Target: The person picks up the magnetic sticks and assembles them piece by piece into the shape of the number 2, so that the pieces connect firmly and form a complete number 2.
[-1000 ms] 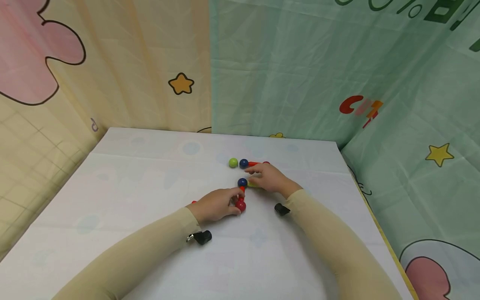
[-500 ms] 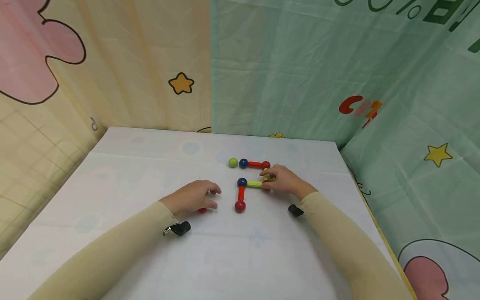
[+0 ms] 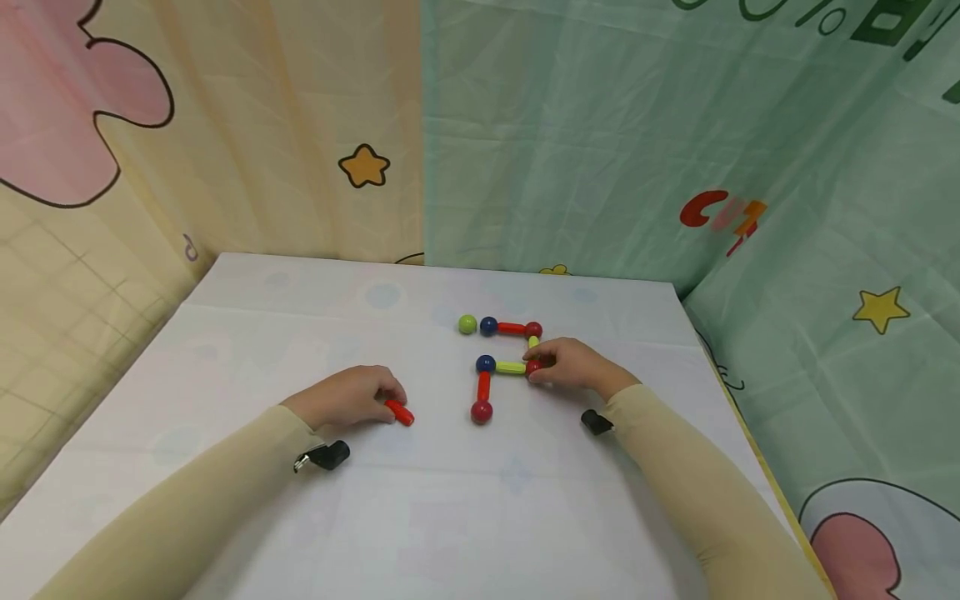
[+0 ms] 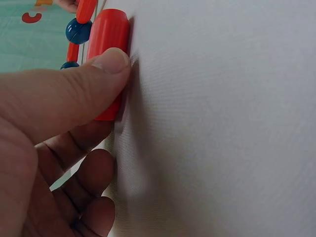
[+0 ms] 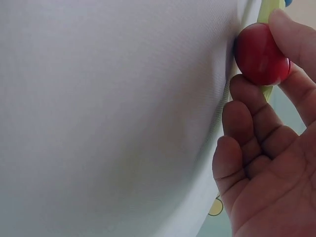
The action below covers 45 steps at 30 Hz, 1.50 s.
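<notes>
In the head view, my left hand [image 3: 347, 395] pinches a loose red rod [image 3: 401, 413] low on the table; thumb and fingers are on the rod [image 4: 109, 29] in the left wrist view. My right hand [image 3: 576, 365] holds a red ball [image 5: 261, 55] between thumb and fingers. That ball sits at a corner of a ball-and-rod chain. From it a yellow-green rod [image 3: 511, 367] runs left to a blue ball [image 3: 485, 364], then a red rod [image 3: 483, 387] runs nearer to another red ball [image 3: 482, 412]. A second yellow-green rod [image 3: 533, 342], partly covered by fingers, leads away from the corner.
Farther back, a red ball [image 3: 533, 330], a red rod [image 3: 512, 329] and a blue ball [image 3: 489, 326] form the chain's far side. A green ball [image 3: 467, 324] lies just left of it. The white table [image 3: 300, 333] meets patterned curtains [image 3: 555, 150] behind.
My left hand has left the chain's near red ball, moved left and taken hold of the loose red rod. My right hand has shifted right to the corner red ball.
</notes>
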Available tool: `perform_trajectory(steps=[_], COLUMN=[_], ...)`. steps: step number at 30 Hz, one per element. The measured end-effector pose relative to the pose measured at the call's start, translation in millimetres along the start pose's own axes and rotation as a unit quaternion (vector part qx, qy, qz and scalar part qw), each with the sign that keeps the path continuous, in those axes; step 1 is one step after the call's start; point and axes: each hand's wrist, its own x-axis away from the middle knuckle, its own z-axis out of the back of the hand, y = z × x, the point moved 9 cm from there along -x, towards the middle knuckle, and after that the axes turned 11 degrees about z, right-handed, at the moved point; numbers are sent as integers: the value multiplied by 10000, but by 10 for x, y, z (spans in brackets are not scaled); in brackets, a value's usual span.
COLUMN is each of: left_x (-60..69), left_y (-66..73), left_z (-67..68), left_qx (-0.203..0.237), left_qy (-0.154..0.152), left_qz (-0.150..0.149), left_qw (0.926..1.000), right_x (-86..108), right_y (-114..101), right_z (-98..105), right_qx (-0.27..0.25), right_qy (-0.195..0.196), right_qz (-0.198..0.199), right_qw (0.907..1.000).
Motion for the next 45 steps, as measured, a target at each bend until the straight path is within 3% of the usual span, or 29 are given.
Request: perform_trajectory(steps=[11,23,36,42,45], left_x=[-42,-81,-96,-55,-27], left_y=[-13,-27,-86,20,121], left_z=[-25,-33,17,87,111], left_qx=[10,23,193,449,494], left_qy=[86,80,102,229,332], left_qz=[-9,-3,189,2,-263], left_qw=[10000,10000,9996,9987,9979], right_x=[21,3,-217,-296,-313], right_y=[-18,-194,-481,-546,-558], right_z=[-27,-141,-327,-363,-378], right_qx=[45,-5,26,120,124], right_qy=[-159,-475,-572,-551,-556], right_qz=[20,382,650,629,611], right_qw=[9999,9981,9962,9964,9965])
